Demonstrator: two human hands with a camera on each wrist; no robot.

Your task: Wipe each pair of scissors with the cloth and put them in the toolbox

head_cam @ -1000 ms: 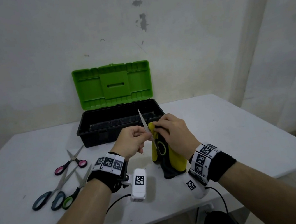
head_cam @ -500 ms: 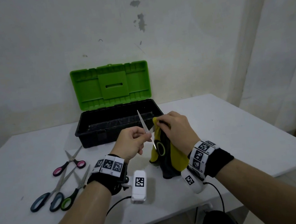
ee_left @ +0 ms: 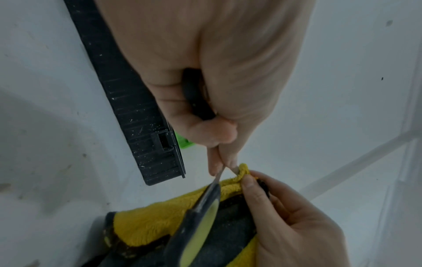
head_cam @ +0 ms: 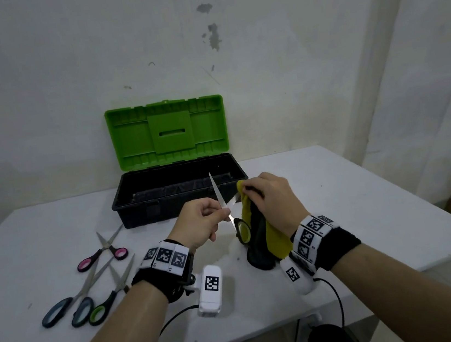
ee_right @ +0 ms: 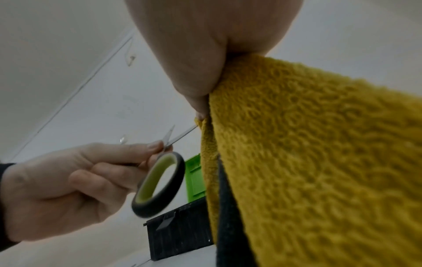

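My left hand (head_cam: pixel 218 214) grips a pair of scissors (head_cam: pixel 240 227) with black and yellow-green handles, pinching near the pivot (ee_left: pixel 219 162). The blades are spread: one blade (head_cam: pixel 216 189) points up, the other runs right into the cloth. My right hand (head_cam: pixel 270 196) pinches the yellow and black cloth (head_cam: pixel 273 239) around that second blade near its tip (ee_left: pixel 242 171). The cloth (ee_right: pixel 319 144) hangs down to the table. One handle loop (ee_right: pixel 160 184) hangs free below my left fingers. The black toolbox (head_cam: pixel 178 194) stands open just behind, its green lid (head_cam: pixel 167 132) upright.
Three more pairs lie on the white table (head_cam: pixel 337 199) at the left: pink-handled scissors (head_cam: pixel 105 249), blue-grey-handled scissors (head_cam: pixel 72 300) and green-handled scissors (head_cam: pixel 111 295). The table's right and front edges are near. A wall stands behind the toolbox.
The right hand has drawn the cloth outward along the lower blade, away from the pivot, so a short stretch of bare blade now shows. The left hand has kept its hold.
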